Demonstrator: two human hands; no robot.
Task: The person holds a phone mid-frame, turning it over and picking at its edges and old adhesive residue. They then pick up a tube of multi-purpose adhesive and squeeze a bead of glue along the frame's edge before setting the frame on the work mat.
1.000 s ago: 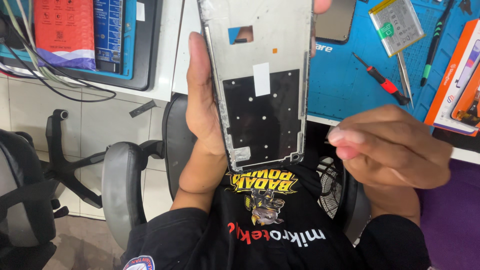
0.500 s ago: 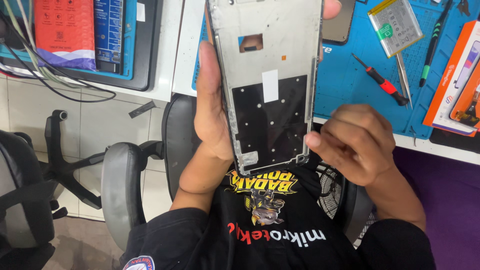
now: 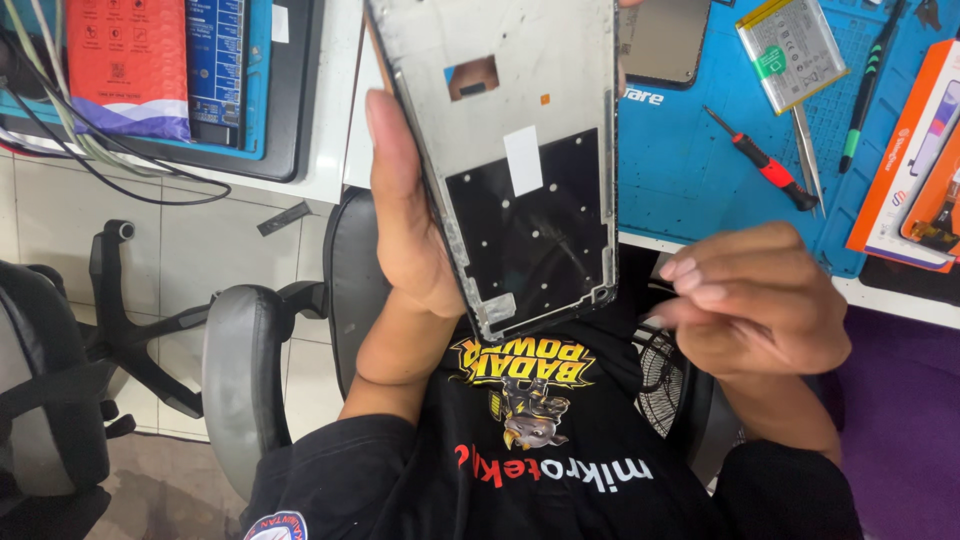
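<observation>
Up close to the camera, the left hand (image 3: 405, 235) is wrapped around the left edge of a stripped phone frame (image 3: 520, 160), holding it upright with its bare inner side and black panel facing the viewer. Just right of the frame's lower corner, the right hand (image 3: 755, 300) hovers with fingertips (image 3: 690, 280) pinched together; whether anything sits between them I cannot tell. Farther right on the blue mat (image 3: 690, 170) lie a red screwdriver (image 3: 765, 165), tweezers (image 3: 808, 155) and a phone battery (image 3: 790, 50).

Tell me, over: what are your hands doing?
Left hand grips phone frame. Right hand pinched shut beside its lower corner, contents unseen. Nothing between them.
</observation>
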